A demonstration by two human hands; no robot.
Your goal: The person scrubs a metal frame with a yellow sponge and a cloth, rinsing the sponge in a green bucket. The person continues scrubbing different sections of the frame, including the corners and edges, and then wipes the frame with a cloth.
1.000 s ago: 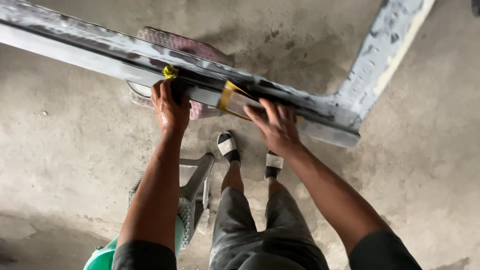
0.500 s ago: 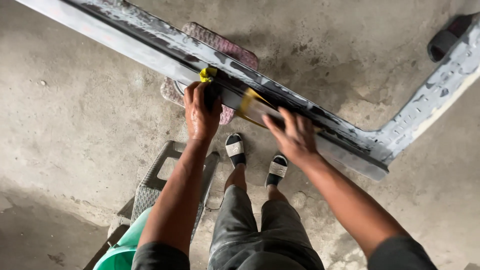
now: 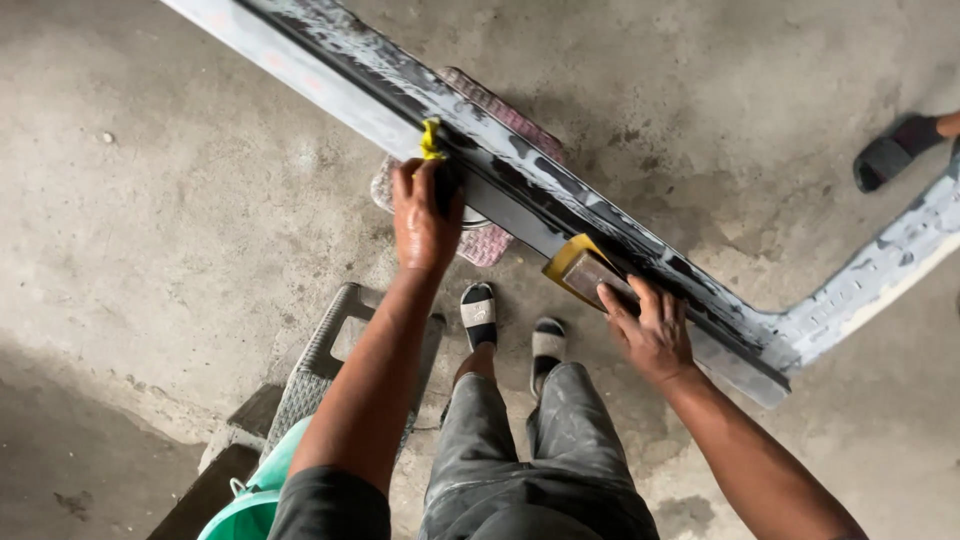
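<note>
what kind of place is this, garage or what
Likely a car body repair workshop. A long grey car trim panel, patchy with worn paint, rests over a bare stained concrete floor; the right hand presses a sanding block on it, with a green bucket nearby.

We see a long panel [image 3: 560, 200] that is grey with black patches and pale streaks. The cloth [image 3: 431, 138] at our left hand [image 3: 425, 215] is yellow. The sanding block [image 3: 585, 272] at our right hand [image 3: 650, 330] is brown with a yellow edge. The stool [image 3: 495, 240] under the panel has a pink woven pattern. The bucket [image 3: 245, 510] is green, the sandals [image 3: 478, 315] black and white, the floor [image 3: 180, 230] grey.
</note>
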